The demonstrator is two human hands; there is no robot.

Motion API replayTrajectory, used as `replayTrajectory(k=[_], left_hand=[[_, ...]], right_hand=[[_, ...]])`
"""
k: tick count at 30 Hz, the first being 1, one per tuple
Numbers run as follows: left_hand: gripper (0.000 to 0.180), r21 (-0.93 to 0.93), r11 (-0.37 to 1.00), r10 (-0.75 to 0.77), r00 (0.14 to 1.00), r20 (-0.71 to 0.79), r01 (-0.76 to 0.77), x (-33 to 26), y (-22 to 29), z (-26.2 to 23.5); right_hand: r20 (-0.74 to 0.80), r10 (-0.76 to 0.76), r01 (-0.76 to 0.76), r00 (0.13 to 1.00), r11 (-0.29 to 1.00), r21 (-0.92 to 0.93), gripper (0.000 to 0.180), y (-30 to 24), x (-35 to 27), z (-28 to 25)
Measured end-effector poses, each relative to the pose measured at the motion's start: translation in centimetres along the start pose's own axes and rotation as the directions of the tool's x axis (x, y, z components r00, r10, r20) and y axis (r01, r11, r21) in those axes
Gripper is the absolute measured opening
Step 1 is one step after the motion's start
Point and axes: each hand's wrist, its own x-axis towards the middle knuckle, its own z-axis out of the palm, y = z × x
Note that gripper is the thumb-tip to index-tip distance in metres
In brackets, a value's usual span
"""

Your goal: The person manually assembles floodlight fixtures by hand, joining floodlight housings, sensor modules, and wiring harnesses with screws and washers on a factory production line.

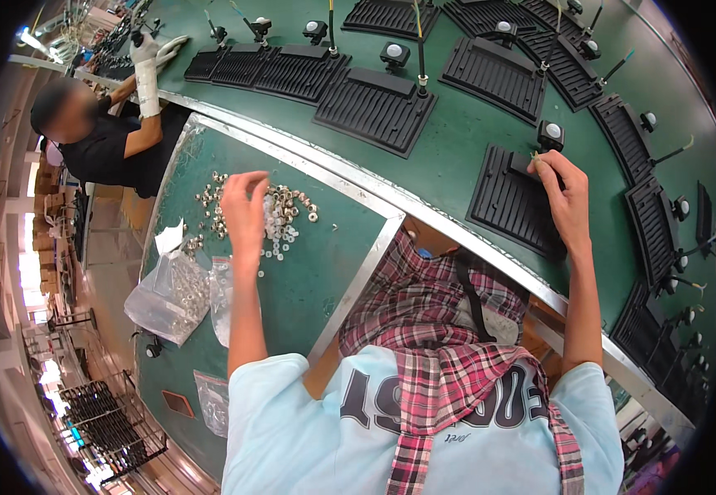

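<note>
On the right, my right hand (568, 194) is closed, thumb and fingertips pinching a short cable (536, 157) at the edge of a black finned lamp housing (502, 194). A black sensor head with a white dome (550, 134) stands at that housing's far edge. My left hand (244, 210) hovers over small metal cable-gland nuts (296, 198) on the left table. Its fingers are curved and slightly apart, with nothing visible in them. Small white plastic rings (275, 235) lie beside the nuts. The hand hides part of the pile.
More finned housings (374, 107) with upright cables line the green bench. A metal rail (490, 235) edges it. Clear bags of small parts (172, 297) and an orange-rimmed flat object (178, 403) lie on the left table. A gloved co-worker (98, 132) stands at the far left.
</note>
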Motion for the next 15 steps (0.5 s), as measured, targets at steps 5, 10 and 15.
replayTrajectory(k=[5,10,15], left_hand=[[0.013,0.218,0.976,0.001,0.992,0.124,-0.028,-0.1,-3.1,-1.1],[0.014,0.244,0.962,0.083,0.983,0.164,-0.122,0.9,-5.3,-0.6],[0.012,0.182,0.983,-0.031,0.996,0.087,0.015,1.5,-5.8,-0.7]], right_hand=[[0.024,-0.020,0.020,1.000,1.000,0.015,0.013,-0.1,0.0,0.4],[0.033,0.029,-0.030,0.999,0.999,0.022,0.014,0.0,-0.2,0.1],[0.031,0.035,-0.037,0.999,0.998,0.058,0.016,0.8,-0.1,0.4]])
